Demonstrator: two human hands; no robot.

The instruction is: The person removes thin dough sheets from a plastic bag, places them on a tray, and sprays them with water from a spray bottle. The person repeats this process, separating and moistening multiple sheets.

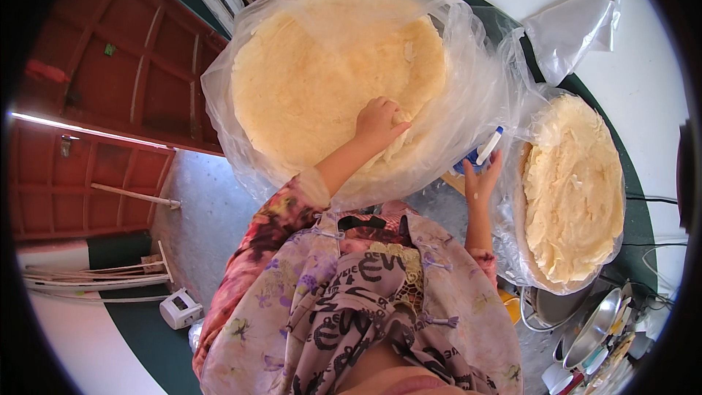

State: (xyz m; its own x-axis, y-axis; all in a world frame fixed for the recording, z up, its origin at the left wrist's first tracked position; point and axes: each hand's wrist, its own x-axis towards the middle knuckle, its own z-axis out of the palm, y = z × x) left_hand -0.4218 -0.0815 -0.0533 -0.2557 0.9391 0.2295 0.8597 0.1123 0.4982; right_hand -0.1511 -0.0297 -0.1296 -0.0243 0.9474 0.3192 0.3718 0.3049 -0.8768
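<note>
A broad stack of thin, pale yellow flatbread sheets (323,82) lies inside clear plastic film in front of me. My left hand (380,123) reaches onto its near right part, with thumb and fingers closed around a bunched piece of a sheet (402,117). To the right of that stack, my right hand (482,178) is around a blue bottle (466,163) with a white, blue-tipped top that looks like a sprayer. The bottle's lower part is hidden. A second, smaller stack of sheets (570,192) sits on the right, partly wrapped in plastic.
Clear plastic film (477,82) spreads between the two stacks. A plastic bag (573,33) hangs by the white and green wall. Metal basins (592,329) and a yellow container (510,306) are at lower right. Red metal doors (115,88) stand left, with a white plastic item (181,308) below.
</note>
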